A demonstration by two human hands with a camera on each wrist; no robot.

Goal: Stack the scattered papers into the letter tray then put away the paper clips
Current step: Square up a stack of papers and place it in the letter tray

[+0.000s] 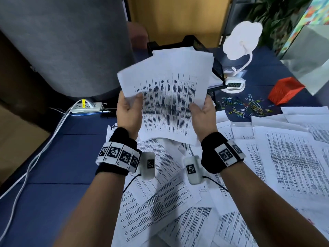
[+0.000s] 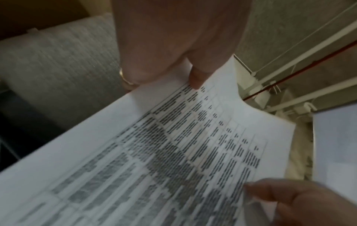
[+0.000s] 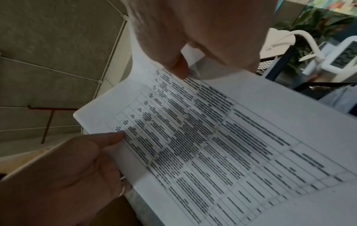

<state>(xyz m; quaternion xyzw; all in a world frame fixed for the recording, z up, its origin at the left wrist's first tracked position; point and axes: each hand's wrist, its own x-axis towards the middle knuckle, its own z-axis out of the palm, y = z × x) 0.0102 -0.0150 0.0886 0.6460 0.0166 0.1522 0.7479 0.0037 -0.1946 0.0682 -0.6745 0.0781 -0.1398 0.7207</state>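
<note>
Presumably to square them for the letter tray (image 1: 187, 41), left hand (image 1: 129, 111) and right hand (image 1: 203, 113) pinch the paper sheaf (image 1: 169, 97) at opposite side edges.

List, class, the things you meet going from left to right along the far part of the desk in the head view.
White power strip with a yellow plug → printed sheets held up in both hands → white desk lamp with a clock in its base → scattered coloured paper clips → red mesh box.
</note>
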